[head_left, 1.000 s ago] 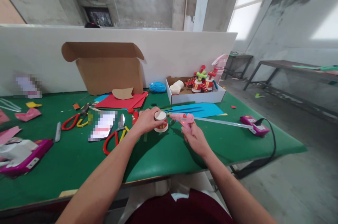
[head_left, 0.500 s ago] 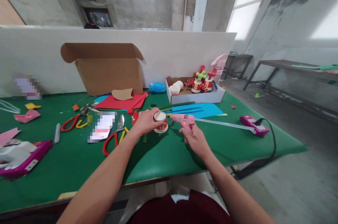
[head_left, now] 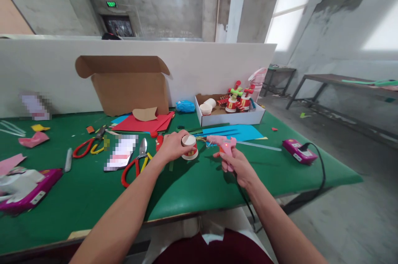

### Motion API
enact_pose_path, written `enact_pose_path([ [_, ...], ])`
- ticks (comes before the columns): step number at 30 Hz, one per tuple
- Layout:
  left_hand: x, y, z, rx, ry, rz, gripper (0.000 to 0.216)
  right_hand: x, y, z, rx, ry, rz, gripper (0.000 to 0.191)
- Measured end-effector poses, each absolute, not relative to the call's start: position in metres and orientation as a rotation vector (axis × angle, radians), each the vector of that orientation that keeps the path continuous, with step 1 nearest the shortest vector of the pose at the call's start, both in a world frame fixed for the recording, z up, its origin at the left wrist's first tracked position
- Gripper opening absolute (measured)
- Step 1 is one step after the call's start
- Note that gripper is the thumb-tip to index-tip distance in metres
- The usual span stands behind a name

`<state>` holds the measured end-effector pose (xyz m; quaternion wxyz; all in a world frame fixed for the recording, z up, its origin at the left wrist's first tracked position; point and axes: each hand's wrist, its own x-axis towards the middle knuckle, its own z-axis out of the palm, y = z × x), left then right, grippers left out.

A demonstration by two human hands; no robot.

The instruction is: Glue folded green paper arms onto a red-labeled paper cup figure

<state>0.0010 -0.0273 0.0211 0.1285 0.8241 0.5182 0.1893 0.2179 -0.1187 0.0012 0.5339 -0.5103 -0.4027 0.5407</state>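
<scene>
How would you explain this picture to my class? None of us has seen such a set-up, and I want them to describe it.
There is no robot here: these are a person's own bare hands, seen by a camera worn on the head, looking forward and down. The left hand holds a red-and-white cup, wide end down. The right hand holds a pink glue gun, its tip pointing towards the cup; a clear stick extends behind it. On the green table lie scissors, red paper and blue paper. Further back stands a white box containing more cups.
</scene>
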Motion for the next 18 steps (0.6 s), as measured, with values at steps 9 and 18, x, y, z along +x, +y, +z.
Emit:
enact_pose_path([
  [9, 0.0, -0.026, 0.019, 2.401, 1.489, 0.573, 0.039, 0.218, -0.11, 0.006, -1.253, -0.849, 1.466, 0.015],
  [18, 0.002, -0.027, 0.021, 2.399, 1.511, 0.542, 0.037, 0.232, -0.107, 0.006, -1.302, -0.893, 1.39, 0.012],
])
